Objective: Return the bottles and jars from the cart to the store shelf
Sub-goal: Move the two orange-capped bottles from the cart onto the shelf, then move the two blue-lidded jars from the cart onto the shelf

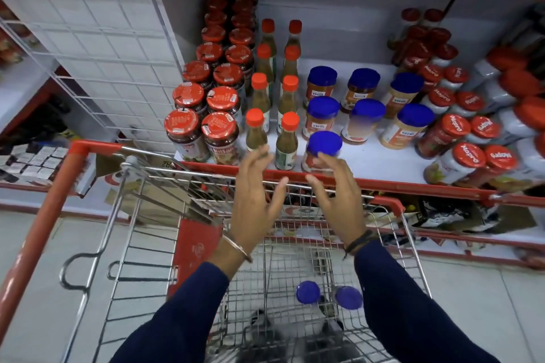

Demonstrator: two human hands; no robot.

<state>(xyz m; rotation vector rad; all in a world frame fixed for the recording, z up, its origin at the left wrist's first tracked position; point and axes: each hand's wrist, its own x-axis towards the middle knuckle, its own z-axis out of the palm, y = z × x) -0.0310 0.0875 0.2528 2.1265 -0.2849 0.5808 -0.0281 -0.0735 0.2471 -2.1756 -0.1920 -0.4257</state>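
Blue-lidded jar (pixel 323 145) at shelf (pixel 383 160) front edge, left hand (pixel 253 200) and right hand (pixel 336 200) fingers (pixel 254 163) slack, empty.

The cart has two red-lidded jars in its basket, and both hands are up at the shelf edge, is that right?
No. The lids are blue, not red: the head view shows one jar and the other jar in the basket of the cart. The left hand and right hand are indeed up at the shelf edge.

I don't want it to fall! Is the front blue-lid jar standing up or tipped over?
Standing up. The blue-lid jar stands at the front of the shelf, lid on top.
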